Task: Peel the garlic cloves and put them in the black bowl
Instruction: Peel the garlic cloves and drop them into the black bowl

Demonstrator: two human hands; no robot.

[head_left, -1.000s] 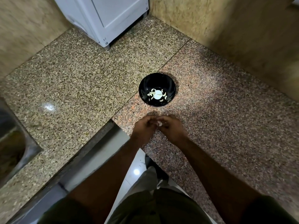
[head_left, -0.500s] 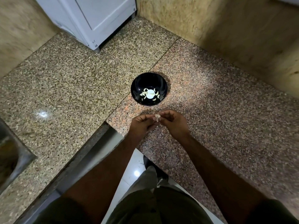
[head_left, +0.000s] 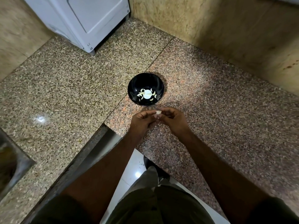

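Compared with the frame half a second earlier, I see both hands slightly raised and parted, so the garlic clove (head_left: 158, 112) now shows more clearly between the fingertips. The bowl and its contents are unchanged on the worktop; the small shift in their position I put down to head camera motion.

Left to right:

1. Sink (head_left: 9, 160): at the far left edge, set into the worktop (head_left: 68, 88). It plays no part in this step.
2. White appliance (head_left: 87, 20): stands at the back left corner, well apart from the work area.
3. Left hand (head_left: 142, 122): its fingers are curled, with thumb and fingertips pinching the clove from the left. I judge this hand steadies the clove.
4. Garlic clove: held in the air between both hands, just in front of the bowl and not touching the worktop. Whether skin remains on it I cannot tell at this size.
5. Black bowl (head_left: 146, 78): sits on the worktop just beyond the hands. Several peeled cloves (head_left: 154, 94) lie around a bright reflection at its bottom. I judge it is placed close so each finished clove needs only a short reach.
6. Right hand (head_left: 172, 119): its fingers are curled, with the fingertips closed on the clove from the right. I judge this hand works the skin.

I judge the step in hand to be peeling, with the drop into the bowl not yet made.
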